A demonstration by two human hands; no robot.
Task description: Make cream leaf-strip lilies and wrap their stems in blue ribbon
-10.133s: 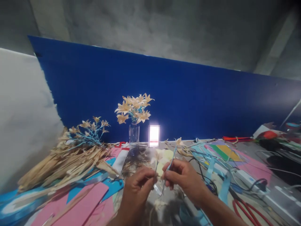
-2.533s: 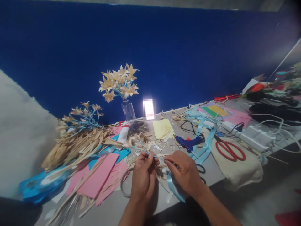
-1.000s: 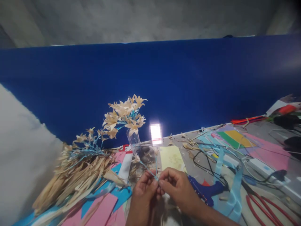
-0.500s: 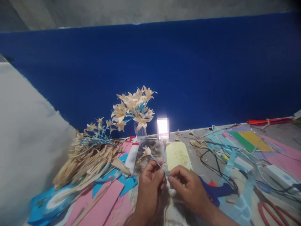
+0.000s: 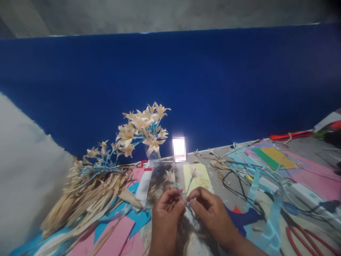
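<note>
My left hand is closed, thumb and fingers pinching a thin blue-wrapped stem. A pale dried-husk flower tops that stem, just above my fingers. Close by on the right, my right hand also pinches with thumb and forefinger where the stems meet. From there a second stem rises to another small pale flower, seen against a yellow sheet. My fingertips partly hide the joint. Beyond my hands, a bunch of similar flowers stands in a clear vase.
Dried husks with more blue-stemmed flowers lie at left, over pink sheets. To the right are a blue glue gun, light-blue ribbon, a white power strip, cables and red-handled scissors. A bright screen stands behind.
The view has shifted, so the scene sits further left. The right-hand flower has tilted rightward over the yellow sheet. Both hands keep their pinch close together.
</note>
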